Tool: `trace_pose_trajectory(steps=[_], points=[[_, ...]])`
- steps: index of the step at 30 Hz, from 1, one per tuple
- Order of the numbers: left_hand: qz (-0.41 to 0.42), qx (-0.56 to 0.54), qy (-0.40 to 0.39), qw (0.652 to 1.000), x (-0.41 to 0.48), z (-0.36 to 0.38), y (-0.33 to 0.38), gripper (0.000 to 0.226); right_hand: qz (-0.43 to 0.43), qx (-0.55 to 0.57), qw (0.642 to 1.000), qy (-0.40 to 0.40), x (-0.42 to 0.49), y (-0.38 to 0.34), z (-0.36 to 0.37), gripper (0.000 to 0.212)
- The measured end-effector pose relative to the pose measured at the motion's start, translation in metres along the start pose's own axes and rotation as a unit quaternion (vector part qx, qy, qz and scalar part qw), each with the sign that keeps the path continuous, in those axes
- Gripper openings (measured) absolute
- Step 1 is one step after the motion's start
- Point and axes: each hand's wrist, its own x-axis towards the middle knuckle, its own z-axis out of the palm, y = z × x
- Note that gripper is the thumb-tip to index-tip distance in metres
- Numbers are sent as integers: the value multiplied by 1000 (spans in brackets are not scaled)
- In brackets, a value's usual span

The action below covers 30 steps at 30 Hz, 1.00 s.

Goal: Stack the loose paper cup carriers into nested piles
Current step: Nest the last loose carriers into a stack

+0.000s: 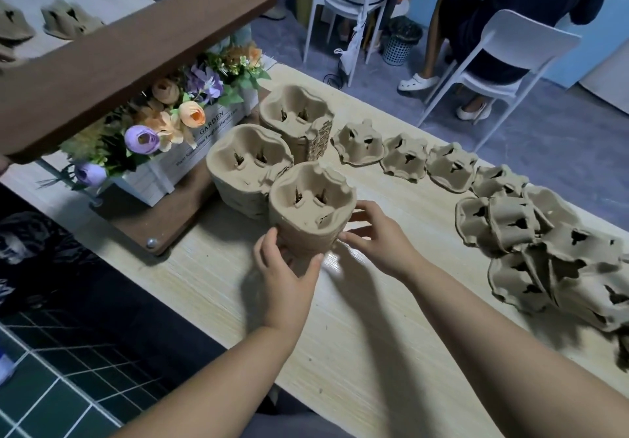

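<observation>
Steadying the nearest pile [311,206] of nested cup carriers, I have my left hand [286,267] wrapped round its lower layers, thumb on the near face and fingers curled round the left side. My right hand [377,237] sits just right of it, fingers [354,232] nearly straight and spread, the tips touching the wall without closing on it. I judge this moulded pulp light, rough enough not to slip and fairly stiff, though the thin rims would crush under a hard pinch. A tall pile could also shear, so I would hold low on opposite sides. Just beyond my left fingertips stand a second pile [248,169] and, farther off, a third pile [296,118], touching one another. Beyond and right of my right fingertips, well apart, single loose carriers [405,158] lie in a row, leading to an unsorted heap [544,250]. All the cup wells I can see are empty. Past the piles, a white crate [207,145] holds artificial flowers [190,116].
</observation>
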Motion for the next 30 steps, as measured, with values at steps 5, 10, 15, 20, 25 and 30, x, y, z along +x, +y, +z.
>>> trace_pose_trajectory(steps=[5,10,15,20,25,30], points=[[6,21,19,1000,2,0,8,96,-18,34,999,26,-6,6,7,51],[22,4,33,999,0,3,8,95,-29,42,998,40,-3,7,11,51],[32,17,39,999,-2,5,5,91,-40,28,998,41,-2,8,12,50],[30,6,38,999,-2,8,8,89,-38,-41,998,38,1,10,12,54],[14,-25,5,1000,-2,0,8,81,-39,-87,995,27,-3,10,12,58],[-49,-25,-26,998,-17,1,9,57,-32,-117,993,-7,-21,21,8,63]])
